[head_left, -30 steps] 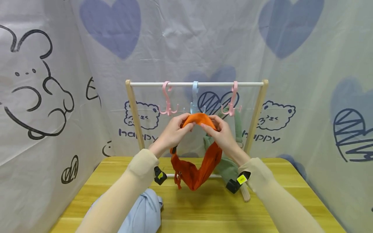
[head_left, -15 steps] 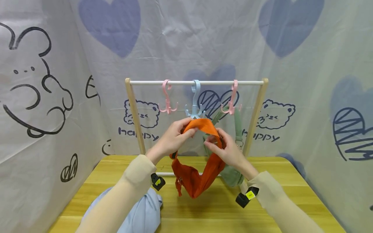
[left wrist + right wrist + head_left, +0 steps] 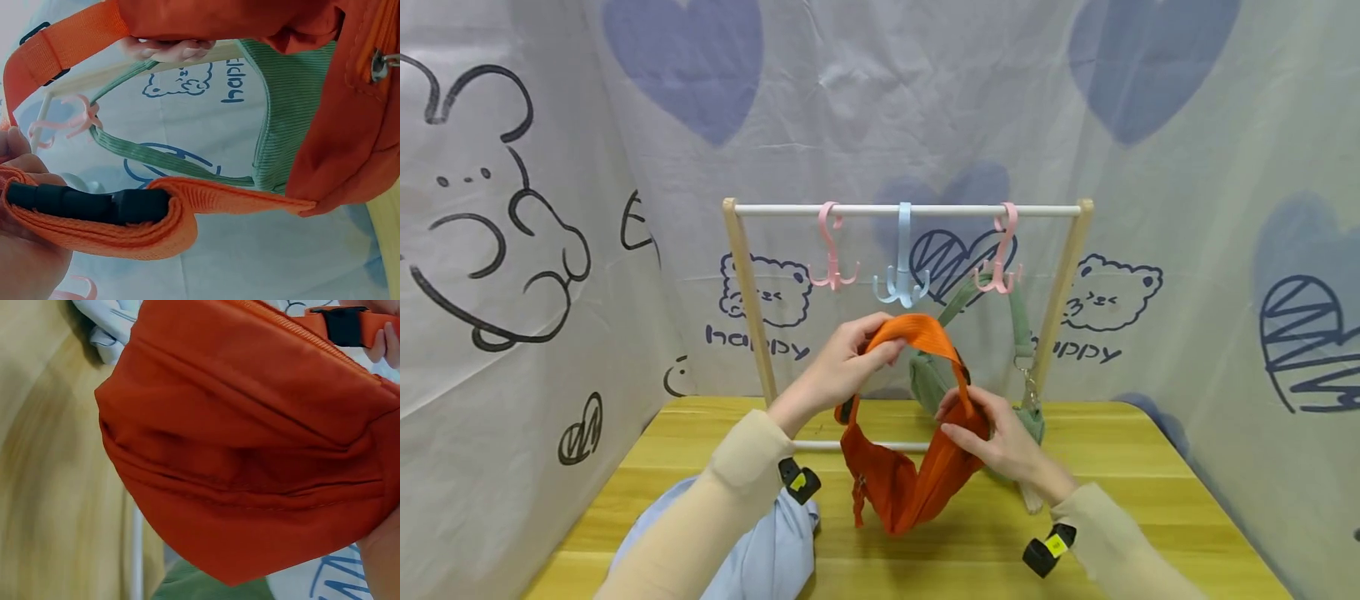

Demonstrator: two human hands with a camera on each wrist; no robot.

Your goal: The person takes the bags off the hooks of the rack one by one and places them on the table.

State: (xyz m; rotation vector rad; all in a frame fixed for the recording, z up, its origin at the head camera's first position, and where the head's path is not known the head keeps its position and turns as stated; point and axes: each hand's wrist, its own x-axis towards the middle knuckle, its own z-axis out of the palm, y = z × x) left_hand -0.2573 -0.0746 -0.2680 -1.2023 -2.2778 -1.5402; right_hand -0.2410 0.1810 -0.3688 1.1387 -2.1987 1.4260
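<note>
An orange waist bag [image 3: 887, 492] hangs in front of the rack in the head view, its strap [image 3: 921, 330] arched at the top. My left hand [image 3: 842, 360] grips the folded strap beside the black buckle [image 3: 119, 203], seen close up in the left wrist view. Lower down, my right hand [image 3: 1006, 437] holds the bag's right end, with thumb in front and fingertips partly behind the fabric. In the right wrist view the orange body hides most of that hand. Just above the strap is a light-blue hook [image 3: 904, 271], apart from it.
A green corduroy bag [image 3: 928, 383] hangs by its strap from the right pink hook [image 3: 1002, 250]. Another pink hook [image 3: 831, 250] is on the rack's white bar [image 3: 775, 210] at left. Bunched light-blue fabric [image 3: 767, 542] lies on the wooden table [image 3: 1075, 533], front left.
My right hand has let go of the strap's top and moved down to the bag's right end. My left hand has lowered slightly with the strap, and the light-blue hook is now uncovered.
</note>
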